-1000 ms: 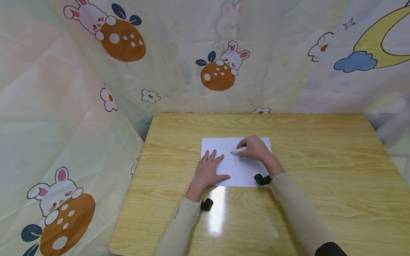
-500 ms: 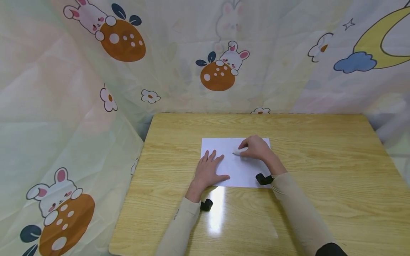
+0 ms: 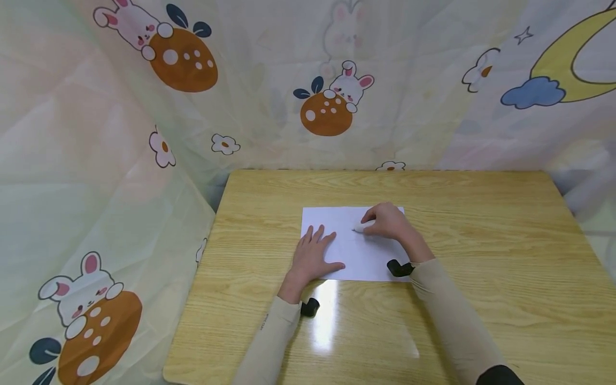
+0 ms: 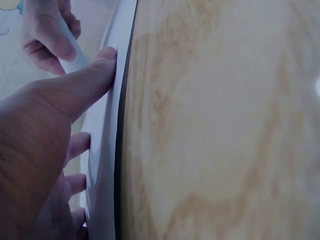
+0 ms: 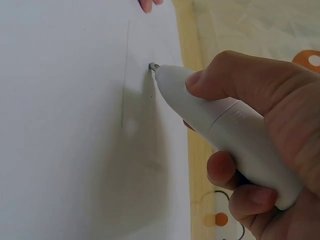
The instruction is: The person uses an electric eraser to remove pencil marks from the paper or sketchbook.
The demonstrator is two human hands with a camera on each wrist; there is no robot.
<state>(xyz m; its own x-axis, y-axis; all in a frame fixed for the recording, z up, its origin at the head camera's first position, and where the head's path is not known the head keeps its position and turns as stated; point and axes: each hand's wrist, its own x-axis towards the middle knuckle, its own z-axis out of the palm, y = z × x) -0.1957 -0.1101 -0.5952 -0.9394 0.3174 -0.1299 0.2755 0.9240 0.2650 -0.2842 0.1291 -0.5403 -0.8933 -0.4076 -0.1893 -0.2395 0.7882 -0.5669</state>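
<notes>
A sheet of white paper [image 3: 356,262] lies flat on the table. My left hand [image 3: 313,256] rests spread on the paper's left part, its thumb [image 4: 95,75] along the near edge in the left wrist view. My right hand [image 3: 387,222] grips a thick white pen-shaped tool [image 5: 220,120] with a small metal tip, thumb and fingers curled round its body. The tip [image 5: 153,66] is at the paper's surface in the right wrist view; whether it touches cannot be told. A faint straight line [image 5: 125,75] runs on the paper beside it.
The wooden table [image 3: 491,230] extends on both sides of the paper. A patterned cloth [image 3: 269,53] hangs behind the table and to its left. A black wrist camera [image 3: 399,268] juts from the right wrist, another black camera [image 3: 310,307] from the left.
My right hand has slid a little to the right over the paper, carrying the white pen-shaped tool with it. The left hand stays in place.
</notes>
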